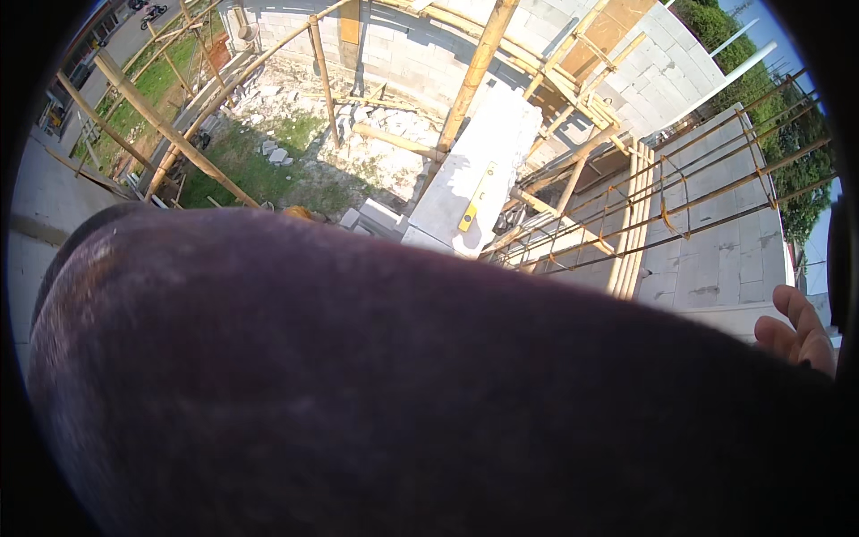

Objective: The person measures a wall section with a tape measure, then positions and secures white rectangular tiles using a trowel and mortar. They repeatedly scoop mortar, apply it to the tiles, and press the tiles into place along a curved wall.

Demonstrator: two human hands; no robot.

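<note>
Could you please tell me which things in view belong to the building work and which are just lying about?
Likely building work:
straight yellow spirit level, on long pale masonry
round tan bamboo scaffold pole
thin rusty steel-rod cage

Apparently just about:
jagged white rubble on the grass
small dark motorbike, far off

Readable text: we can read no words, numbers or signs.
Spirit level [477,199]: we see small dark marks on its yellow body, too small for us to tell as letters or figures.
Motorcycle [154,15]: it stands so small at the upper left that we can read nothing on it.
Roadside building front [63,55]: we find it too small and unclear to read.
Pale block wall [707,242]: we make out joints and grey stains, which we cannot read as writing.
</note>
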